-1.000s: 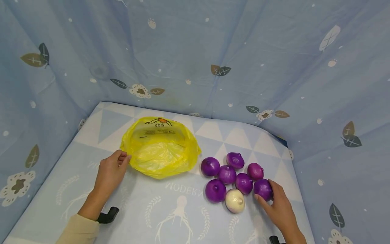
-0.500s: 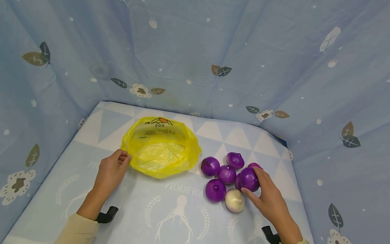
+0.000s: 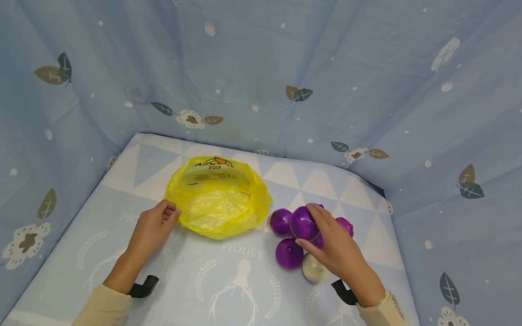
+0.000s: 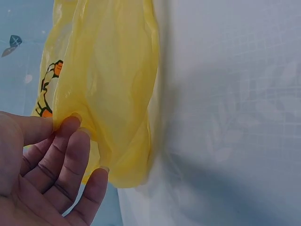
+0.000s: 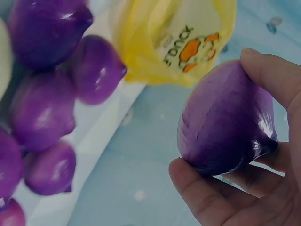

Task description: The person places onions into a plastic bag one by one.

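Note:
An opened yellow plastic bag with black print lies on the covered table, its mouth facing up. My left hand pinches the bag's left rim; in the left wrist view, thumb and fingertips grip the thin yellow plastic bag. My right hand holds a purple onion above the other onions. The right wrist view shows this purple onion between thumb and fingers, lifted clear of the table. Below it, several purple onions and one white onion sit in a cluster, partly hidden by the hand.
The tabletop has a pale blue and white patterned cover. A blue patterned curtain hangs behind it and along both sides. Black wrist mounts are on both arms.
My right hand has lifted the purple onion from the cluster's right end and carried it left over the other onions. My left hand stays at the bag's rim.

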Demonstrator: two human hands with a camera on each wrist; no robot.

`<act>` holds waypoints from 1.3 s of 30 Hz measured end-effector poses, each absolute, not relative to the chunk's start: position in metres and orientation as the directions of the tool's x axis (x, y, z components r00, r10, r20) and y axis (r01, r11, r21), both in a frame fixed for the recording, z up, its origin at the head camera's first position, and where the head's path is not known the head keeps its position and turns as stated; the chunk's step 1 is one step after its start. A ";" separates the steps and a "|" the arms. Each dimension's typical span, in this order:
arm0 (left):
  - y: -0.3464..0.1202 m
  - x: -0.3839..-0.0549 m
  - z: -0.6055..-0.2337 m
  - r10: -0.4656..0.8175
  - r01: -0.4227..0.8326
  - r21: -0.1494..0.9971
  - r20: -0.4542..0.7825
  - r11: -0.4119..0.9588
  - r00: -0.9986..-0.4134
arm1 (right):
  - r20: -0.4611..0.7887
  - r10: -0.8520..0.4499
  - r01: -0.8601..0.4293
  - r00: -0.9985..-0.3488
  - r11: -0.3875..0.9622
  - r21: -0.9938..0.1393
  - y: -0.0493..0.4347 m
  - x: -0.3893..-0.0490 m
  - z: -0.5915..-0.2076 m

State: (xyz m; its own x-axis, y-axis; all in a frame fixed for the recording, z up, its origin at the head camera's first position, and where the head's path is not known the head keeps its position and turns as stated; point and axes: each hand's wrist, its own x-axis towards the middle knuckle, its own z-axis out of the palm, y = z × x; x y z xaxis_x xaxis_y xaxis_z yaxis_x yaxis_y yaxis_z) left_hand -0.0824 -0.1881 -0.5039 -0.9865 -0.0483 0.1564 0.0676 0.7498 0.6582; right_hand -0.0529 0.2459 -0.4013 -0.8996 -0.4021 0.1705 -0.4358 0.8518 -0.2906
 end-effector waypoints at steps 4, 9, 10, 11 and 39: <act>-0.189 -0.082 -0.505 -0.047 0.078 0.654 0.170 0.752 -0.984 | 0.149 -0.474 -0.496 -0.868 0.826 -0.268 0.228 -0.064 -0.399; -0.190 -0.082 -0.507 -0.045 0.085 0.653 0.179 0.752 -0.983 | 0.123 -0.541 -0.554 -0.832 0.797 -0.240 0.206 -0.076 -0.394; -0.190 -0.082 -0.507 -0.045 0.085 0.653 0.180 0.752 -0.983 | 0.126 -0.556 -0.570 -0.821 0.790 -0.227 0.201 -0.078 -0.393; -0.190 -0.082 -0.507 -0.045 0.087 0.653 0.182 0.753 -0.982 | 0.128 -0.572 -0.586 -0.810 0.780 -0.220 0.197 -0.081 -0.392; -0.185 -0.081 -0.509 -0.058 0.069 0.683 0.162 0.727 -0.985 | 0.005 -0.764 -0.749 -0.646 0.632 -0.200 0.063 -0.170 -0.424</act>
